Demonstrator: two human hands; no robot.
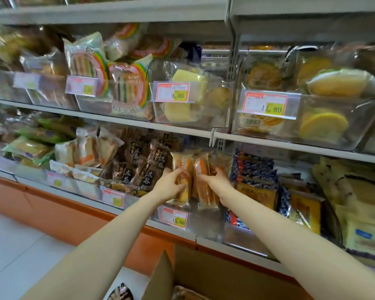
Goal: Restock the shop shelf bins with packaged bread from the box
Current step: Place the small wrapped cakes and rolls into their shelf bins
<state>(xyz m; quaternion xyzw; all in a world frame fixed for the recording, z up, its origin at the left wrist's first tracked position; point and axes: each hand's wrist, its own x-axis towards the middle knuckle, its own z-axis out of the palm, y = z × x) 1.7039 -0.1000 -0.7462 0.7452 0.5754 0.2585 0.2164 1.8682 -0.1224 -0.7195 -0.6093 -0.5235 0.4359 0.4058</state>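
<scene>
Cardboard box nearest, what look like loose packs inside: stock left to shelve, task judged part-done. Left hand curls round one bread pack, right hand round a second pack, both upright in the lower-shelf bin. Upper bins beyond appear well filled.

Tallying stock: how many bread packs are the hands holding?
2. Left pack in the left hand, right pack in the right hand, side by side; others may hide behind.

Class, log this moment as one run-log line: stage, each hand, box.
stage: setting packs upright in lower-shelf bin | left hand: grips left pack | right hand: grips right pack | box: open, below shelf
</scene>
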